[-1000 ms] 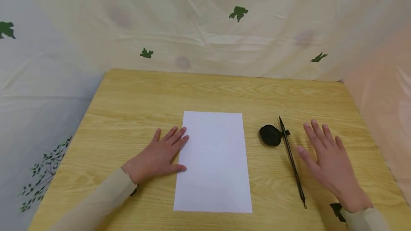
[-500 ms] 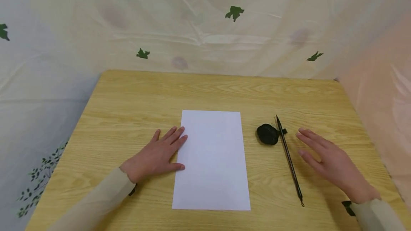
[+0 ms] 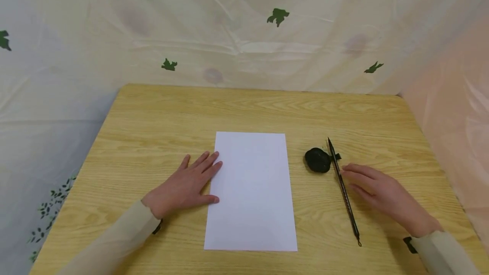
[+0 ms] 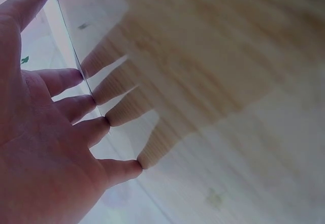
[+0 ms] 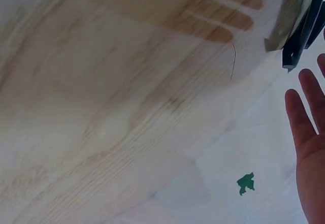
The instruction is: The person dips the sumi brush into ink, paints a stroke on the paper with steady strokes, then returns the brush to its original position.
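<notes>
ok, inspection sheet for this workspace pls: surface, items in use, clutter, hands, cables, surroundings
Surface: wood-grain table, level with no tilt apparent.
Items: blank white paper, lying flat; slim dark brush, pointed end away from the person, crossing over the tab of a rounded black object.
Clutter: dark specks by the black object; nature unclear.
Left hand: fingers spread, fingertips at the paper's left edge.
Right hand: beside the brush, not gripping it; contact cannot be told.
Cables: nothing seen.
Surroundings: pale sheeting with green shapes behind the table.
</notes>
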The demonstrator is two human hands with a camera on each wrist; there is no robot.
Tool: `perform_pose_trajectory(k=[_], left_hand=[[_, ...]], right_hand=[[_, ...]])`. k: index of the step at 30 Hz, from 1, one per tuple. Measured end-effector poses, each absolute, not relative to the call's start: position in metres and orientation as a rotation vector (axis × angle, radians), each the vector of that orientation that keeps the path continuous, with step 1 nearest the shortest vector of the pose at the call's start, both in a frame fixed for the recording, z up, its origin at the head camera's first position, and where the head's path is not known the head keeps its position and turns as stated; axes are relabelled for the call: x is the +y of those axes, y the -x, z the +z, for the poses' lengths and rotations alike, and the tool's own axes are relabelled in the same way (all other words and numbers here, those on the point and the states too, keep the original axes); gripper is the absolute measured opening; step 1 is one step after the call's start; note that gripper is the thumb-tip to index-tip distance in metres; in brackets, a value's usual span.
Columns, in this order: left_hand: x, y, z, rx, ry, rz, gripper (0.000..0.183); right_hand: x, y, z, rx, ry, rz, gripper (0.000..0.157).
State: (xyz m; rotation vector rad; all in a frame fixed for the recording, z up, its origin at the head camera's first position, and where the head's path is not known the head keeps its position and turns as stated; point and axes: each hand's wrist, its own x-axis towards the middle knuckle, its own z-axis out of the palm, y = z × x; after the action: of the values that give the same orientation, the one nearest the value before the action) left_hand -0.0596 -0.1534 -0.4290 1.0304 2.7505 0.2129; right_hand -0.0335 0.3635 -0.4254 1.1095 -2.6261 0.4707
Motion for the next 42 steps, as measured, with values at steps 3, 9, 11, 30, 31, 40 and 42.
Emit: perform_pose_trajectory(k=[3, 9, 11, 30, 31, 40, 42], left_hand=[[-0.153, 0.059, -0.428, 2.748, -1.021, 0.225, 0.091], [-0.155, 0.058, -0.428, 2.744, -1.005, 0.239, 0.090], [-0.155, 0.058, -0.428, 2.745, -1.001, 0.238, 0.090], [-0.155, 0.059, -0.432, 2.747, -1.017, 0.213, 0.091], [-0.155, 0.059, -0.432, 2.745, -1.014, 0.213, 0.091], [-0.154, 0.059, -0.431, 2.754, -1.029, 0.221, 0.090], [-0.155, 0.059, -0.431, 2.756, -1.033, 0.224, 0.090]], right_hand=[[0.361, 0.033, -0.427, -2.591, -1.155, 0.457, 0.048], [0.359, 0.029, -0.430, -2.672, -1.140, 0.410, 0.051], [0.359, 0.028, -0.430, -2.703, -1.135, 0.406, 0.052], [0.353, 0.034, -0.439, -2.668, -1.246, 0.370, 0.052], [0.353, 0.034, -0.439, -2.662, -1.242, 0.356, 0.053], [0.351, 0.034, -0.437, -2.649, -1.261, 0.347, 0.052], [0.351, 0.032, -0.435, -2.644, -1.262, 0.346, 0.053]])
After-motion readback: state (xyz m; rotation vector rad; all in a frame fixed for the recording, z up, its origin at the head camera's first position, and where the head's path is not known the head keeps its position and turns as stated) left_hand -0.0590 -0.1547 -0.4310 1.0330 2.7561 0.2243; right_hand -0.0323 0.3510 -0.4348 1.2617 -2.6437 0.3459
